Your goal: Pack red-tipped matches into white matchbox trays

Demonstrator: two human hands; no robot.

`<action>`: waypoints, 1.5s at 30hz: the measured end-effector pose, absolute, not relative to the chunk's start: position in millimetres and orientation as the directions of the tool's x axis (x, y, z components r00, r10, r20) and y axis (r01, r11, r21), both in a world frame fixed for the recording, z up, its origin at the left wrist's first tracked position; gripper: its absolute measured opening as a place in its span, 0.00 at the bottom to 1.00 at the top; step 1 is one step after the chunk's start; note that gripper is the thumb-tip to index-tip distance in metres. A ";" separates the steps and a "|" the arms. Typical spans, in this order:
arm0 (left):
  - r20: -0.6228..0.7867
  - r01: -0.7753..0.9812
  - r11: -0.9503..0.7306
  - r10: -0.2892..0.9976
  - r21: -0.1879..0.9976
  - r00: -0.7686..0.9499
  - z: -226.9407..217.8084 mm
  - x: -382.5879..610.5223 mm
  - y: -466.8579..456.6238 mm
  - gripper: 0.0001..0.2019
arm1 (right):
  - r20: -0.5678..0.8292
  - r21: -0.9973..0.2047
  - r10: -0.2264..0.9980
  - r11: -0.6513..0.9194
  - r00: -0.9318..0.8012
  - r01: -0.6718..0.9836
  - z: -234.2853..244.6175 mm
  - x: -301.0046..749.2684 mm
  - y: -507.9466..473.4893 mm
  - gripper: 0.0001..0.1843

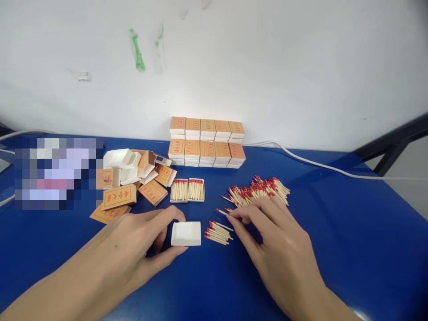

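Thumb and index finger of my left hand (143, 238) grip an empty white matchbox tray (186, 234) by its long sides, on the blue table. My right hand (276, 243) pinches a red-tipped match (222, 211) between thumb and fingertip. Just right of the tray lies a small row of matches (218, 232), heads pointing left. Behind my right hand spreads a larger loose pile of matches (257, 191), partly hidden by the hand. Two trays filled with matches (187, 190) stand side by side beyond the white tray.
Stacked matchboxes (207, 151) form two rows against the wall. Loose orange sleeves (118, 197) and white trays (117, 158) are heaped at the left. A pixelated area (56, 174) covers the far left. A white cable (314, 165) crosses the right rear of the table (351, 232).
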State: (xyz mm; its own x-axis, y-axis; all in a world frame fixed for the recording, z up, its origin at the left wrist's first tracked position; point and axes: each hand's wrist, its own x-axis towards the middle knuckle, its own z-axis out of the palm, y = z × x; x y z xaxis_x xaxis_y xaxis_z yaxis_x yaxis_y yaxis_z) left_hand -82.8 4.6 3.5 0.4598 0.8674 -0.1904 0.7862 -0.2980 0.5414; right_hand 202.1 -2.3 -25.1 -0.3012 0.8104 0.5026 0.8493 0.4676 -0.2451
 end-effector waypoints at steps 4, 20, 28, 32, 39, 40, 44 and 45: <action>-0.206 0.789 -0.283 0.867 0.545 0.453 2.9 -83.1 5.5 0.10 | 0.422 -0.317 0.846 0.474 -0.326 0.821 -27.0 204.5 -4.3 0.06; -0.184 0.780 -0.289 0.872 0.555 0.455 3.6 -82.7 4.6 0.09 | 0.447 -0.354 0.860 0.424 -0.247 0.834 -20.7 211.7 -0.1 0.03; -0.196 0.777 -0.295 0.862 0.556 0.467 5.5 -81.0 6.7 0.09 | 0.437 -0.268 0.857 0.413 -0.272 0.871 -24.3 214.6 2.9 0.09; -0.198 0.781 -0.287 0.866 0.554 0.459 4.8 -82.3 5.2 0.09 | 0.377 -0.355 0.896 0.376 -0.237 0.856 -25.4 213.2 3.1 0.09; -0.220 0.799 -0.287 0.862 0.529 0.456 3.3 -81.6 5.8 0.08 | 0.355 -0.386 0.902 0.381 -0.246 0.840 -27.3 206.2 0.9 0.08; -0.222 0.798 -0.286 0.861 0.531 0.457 3.3 -81.4 6.3 0.09 | 0.348 -0.397 0.904 0.382 -0.249 0.835 -27.2 205.3 0.3 0.08; -0.216 0.788 -0.292 0.858 0.542 0.466 3.9 -81.2 7.1 0.10 | 0.321 -0.415 0.911 0.382 -0.260 0.826 -25.6 204.2 -0.2 0.08; -0.215 0.789 -0.293 0.858 0.541 0.466 3.9 -81.2 7.0 0.09 | 0.320 -0.413 0.911 0.382 -0.261 0.827 -25.2 204.3 0.1 0.08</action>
